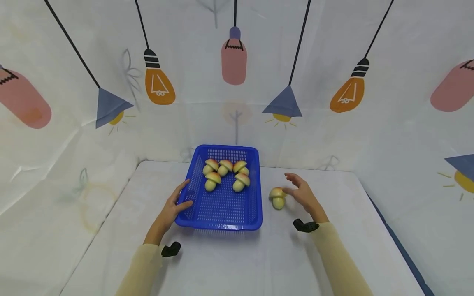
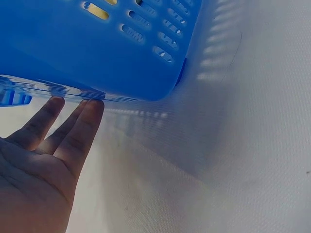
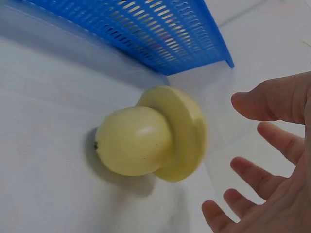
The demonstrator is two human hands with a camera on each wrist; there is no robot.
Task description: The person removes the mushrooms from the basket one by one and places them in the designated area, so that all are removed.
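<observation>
A blue plastic basket [image 1: 222, 210] with slotted walls stands on the white table. Inside it, toward the far end, lie several toy mushrooms [image 1: 210, 181] with yellow stems and orange-tinged caps. My left hand [image 1: 168, 213] holds the basket's left side, thumb over the rim and fingers against the outer wall. The left wrist view shows the fingertips [image 2: 95, 108] touching the blue plastic. To the right of the basket, one more toy mushroom [image 3: 136, 141] lies on its side on the table. My right hand [image 1: 304, 196] hovers beside its cap with fingers spread, holding nothing.
The white table [image 1: 218, 263] reaches back to a hanging white cloth [image 1: 314, 139] printed with lamps and bulbs. Black wrist-worn devices [image 1: 305, 226] sit on both wrists, below the hands.
</observation>
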